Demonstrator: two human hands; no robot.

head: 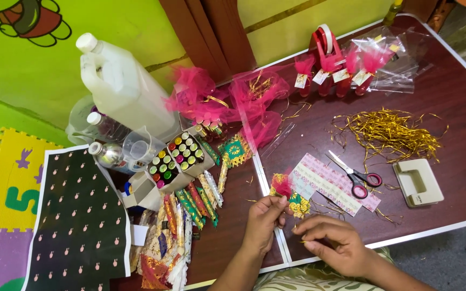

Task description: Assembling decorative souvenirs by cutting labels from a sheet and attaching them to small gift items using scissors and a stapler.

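Left hand (262, 218) fingers are clamping 1 pink-tufted bundle (283, 186) upright near the table's (459, 108) front edge; right hand (333, 242) fingers are pinching together just beside.

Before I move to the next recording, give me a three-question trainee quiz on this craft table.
1. True or false: the scissors with red handles lie closed on the patterned paper strip.
2. What does the left hand hold? A) a small bundle topped with pink net B) the beige hole punch C) the white jug
3. Where does the pile of gold strands lie relative to the hole punch?

Key: 1 false, the blades are open. 2 A. 3 Beyond it, farther from the person; the right hand is nowhere near it.
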